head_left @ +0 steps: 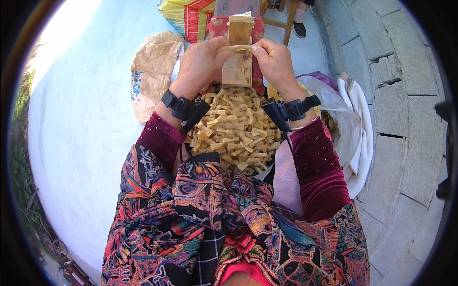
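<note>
A pale yellow, fibrous strip [235, 48] is stretched between my two hands. My left hand [201, 59] grips one end, its fingers curled. The other end is pinched between the thumb and fingers of my right hand [275, 62]. Directly beneath the strip is a wooden board [237, 72], with a wooden block [240, 29] at its far end. Nearer to me lies a heap of small, knotted-looking pale yellow pieces [234, 131], similar in colour to the strip. My forearms flank this heap, and its container is mostly hidden.
A brown paper sack [153, 71] lies left of the board, with a yellow and red bag [188, 19] beyond. On the right are a translucent plastic bag [341, 124] and white cloth [363, 138]. Another person's dark shoe [299, 30] rests beside wooden furniture legs [289, 24]. A stone-block wall [396, 143] runs along the right.
</note>
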The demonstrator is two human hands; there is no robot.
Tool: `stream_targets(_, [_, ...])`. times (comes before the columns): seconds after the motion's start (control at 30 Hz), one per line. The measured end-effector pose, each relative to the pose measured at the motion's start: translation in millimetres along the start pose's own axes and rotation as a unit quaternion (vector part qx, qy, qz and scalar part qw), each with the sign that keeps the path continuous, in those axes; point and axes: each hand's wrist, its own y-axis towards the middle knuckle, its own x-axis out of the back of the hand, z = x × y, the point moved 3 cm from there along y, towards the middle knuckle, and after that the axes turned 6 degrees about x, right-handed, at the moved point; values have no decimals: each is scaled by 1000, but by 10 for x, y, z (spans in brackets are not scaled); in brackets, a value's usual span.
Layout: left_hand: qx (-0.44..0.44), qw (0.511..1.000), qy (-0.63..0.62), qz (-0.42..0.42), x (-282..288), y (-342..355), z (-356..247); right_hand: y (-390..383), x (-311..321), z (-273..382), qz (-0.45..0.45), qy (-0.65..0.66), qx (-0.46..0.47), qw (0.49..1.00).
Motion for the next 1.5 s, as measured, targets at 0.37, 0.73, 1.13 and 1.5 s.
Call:
stream_targets(0.37, [75,986,81,125,109,-172,-40,-16,-2,-84,68,-171,11,983])
stream_targets(0.73, [122,632,-761,78,372,-334,-411,-295,-115,591,304,510,-196,781])
stream_targets(1.13, [10,823,-552,136,527,-489,-387,-354,166,643,281,714,-34,640])
stream_targets(1.5, [98,688,-715,79,90,-492,-374,-509,-121,433,284,496,-263,778])
